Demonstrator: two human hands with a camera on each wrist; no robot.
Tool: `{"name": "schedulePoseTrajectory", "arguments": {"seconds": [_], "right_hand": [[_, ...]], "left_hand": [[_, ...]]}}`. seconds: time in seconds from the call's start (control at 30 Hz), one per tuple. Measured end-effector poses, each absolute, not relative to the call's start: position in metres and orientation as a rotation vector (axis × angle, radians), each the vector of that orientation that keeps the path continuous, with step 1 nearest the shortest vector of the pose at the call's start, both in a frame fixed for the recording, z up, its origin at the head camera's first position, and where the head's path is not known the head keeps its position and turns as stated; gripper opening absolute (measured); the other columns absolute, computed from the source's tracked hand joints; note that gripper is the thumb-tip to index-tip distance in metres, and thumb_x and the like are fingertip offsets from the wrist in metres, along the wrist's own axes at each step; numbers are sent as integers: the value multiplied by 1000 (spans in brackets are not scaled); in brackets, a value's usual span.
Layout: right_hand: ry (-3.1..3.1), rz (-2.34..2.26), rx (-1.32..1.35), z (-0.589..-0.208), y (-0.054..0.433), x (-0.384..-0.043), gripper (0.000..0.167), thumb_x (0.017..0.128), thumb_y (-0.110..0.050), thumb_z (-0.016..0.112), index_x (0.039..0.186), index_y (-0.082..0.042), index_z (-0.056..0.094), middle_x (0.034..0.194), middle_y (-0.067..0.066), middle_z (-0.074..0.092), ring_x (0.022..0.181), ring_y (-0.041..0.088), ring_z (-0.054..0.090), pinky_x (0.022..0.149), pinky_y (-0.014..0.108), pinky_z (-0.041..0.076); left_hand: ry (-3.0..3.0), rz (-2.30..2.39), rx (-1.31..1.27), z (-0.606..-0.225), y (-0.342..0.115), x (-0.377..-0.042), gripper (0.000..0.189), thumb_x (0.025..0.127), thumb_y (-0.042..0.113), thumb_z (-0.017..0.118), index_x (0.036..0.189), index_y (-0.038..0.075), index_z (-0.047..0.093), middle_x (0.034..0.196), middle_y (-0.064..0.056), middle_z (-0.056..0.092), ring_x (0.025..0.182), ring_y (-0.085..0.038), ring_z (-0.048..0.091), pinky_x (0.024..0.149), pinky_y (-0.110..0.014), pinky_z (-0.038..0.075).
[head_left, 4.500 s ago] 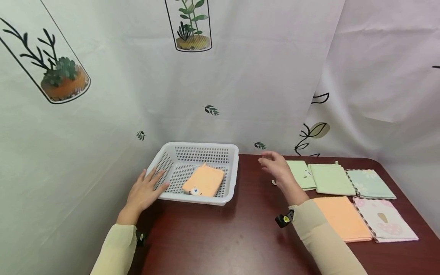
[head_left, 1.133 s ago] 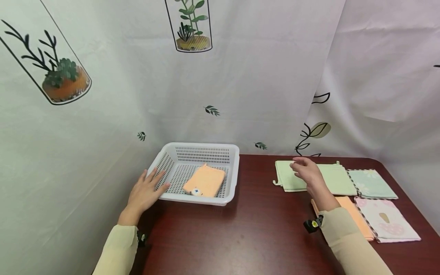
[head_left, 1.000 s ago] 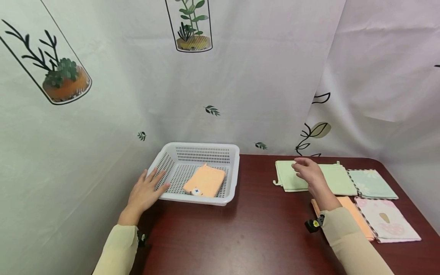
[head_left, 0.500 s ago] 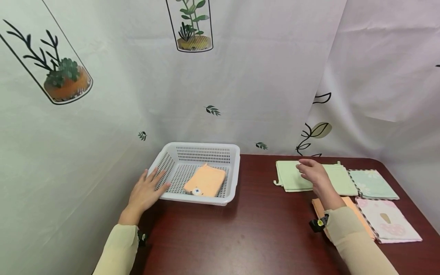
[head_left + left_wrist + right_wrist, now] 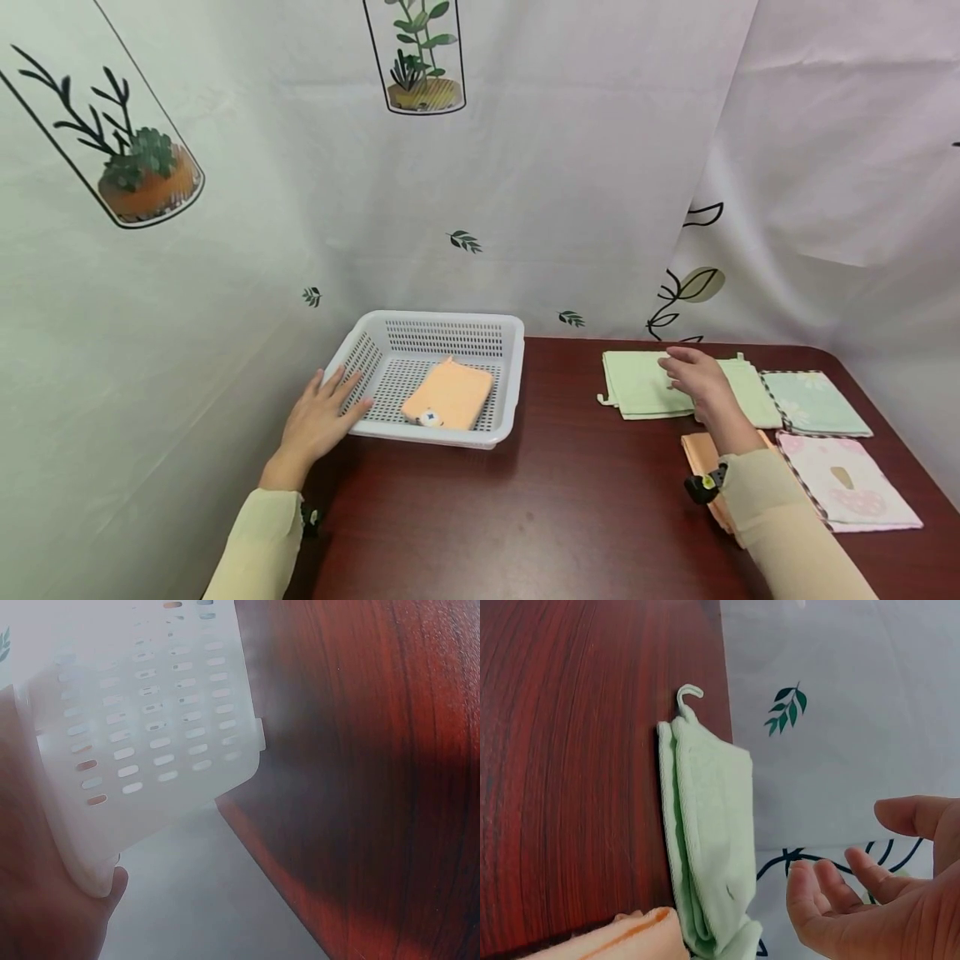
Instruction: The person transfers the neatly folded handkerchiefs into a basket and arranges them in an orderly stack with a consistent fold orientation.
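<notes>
We see the left hand [image 5: 318, 421] resting on the edge of the white basket [image 5: 512, 383], its fingers straight and spread apart. In the basket, an orange cloth [image 5: 453, 392] lies on the bottom. The right hand [image 5: 699, 379] hangs over the left green cloth [image 5: 641, 387] and the right green cloth [image 5: 750, 396], its thumb and fingers apart and a bit bent. Both green cloths lie on the red-brown bench [image 5: 540, 508]. We also see a blue-green cloth [image 5: 817, 404], a pink and white cloth [image 5: 851, 492], and a second orange cloth [image 5: 703, 454], partly under the sleeve [image 5: 780, 508].
</notes>
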State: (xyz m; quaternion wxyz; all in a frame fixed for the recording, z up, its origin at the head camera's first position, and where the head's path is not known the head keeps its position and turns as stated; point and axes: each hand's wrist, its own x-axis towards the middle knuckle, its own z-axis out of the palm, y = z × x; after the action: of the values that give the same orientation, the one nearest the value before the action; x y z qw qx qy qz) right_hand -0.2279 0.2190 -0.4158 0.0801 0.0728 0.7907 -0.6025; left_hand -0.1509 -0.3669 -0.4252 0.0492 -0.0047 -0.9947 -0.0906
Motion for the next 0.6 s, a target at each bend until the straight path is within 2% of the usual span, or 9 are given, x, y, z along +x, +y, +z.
{"name": "schedulePoseTrajectory", "arguments": {"seconds": [0.6], "right_hand": [[2368, -1802, 257, -428, 239, -235, 66, 107, -27, 45, 158, 6, 20, 158, 35, 25, 145, 49, 32, 116, 55, 34]], "left_hand": [[-3006, -313, -28, -424, -365, -148, 77, 100, 63, 44, 157, 12, 39, 165, -21, 25, 151, -51, 10, 115, -72, 17]]}}
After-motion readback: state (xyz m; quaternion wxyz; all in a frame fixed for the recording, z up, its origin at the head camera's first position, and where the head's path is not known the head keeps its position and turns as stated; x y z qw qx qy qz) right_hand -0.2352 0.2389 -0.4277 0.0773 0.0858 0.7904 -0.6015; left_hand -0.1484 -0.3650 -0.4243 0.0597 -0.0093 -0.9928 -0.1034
